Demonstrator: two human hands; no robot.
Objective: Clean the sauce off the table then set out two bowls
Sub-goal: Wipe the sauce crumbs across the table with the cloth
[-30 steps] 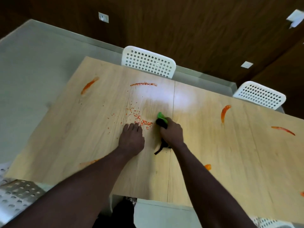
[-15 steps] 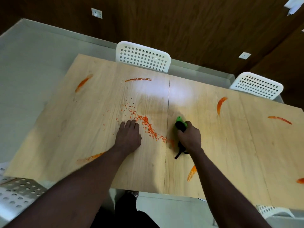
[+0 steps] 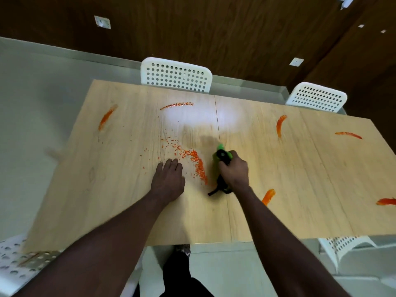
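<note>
No legible text or labels.

Bare forearms (image 3: 120, 239); black trousers (image 3: 182, 281).

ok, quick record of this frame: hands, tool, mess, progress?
left hand: flat on the table, fingers straight, beside the orange crumbs
right hand: grips a green and black cleaning tool, green end down on the table
orange crumbs: curved trail between the two hands
sauce streaks: several unwiped, spread left to right
chairs: two white ones at the far side
bowls: none in view
progress: cleaning under way, bowls not yet set out
</note>
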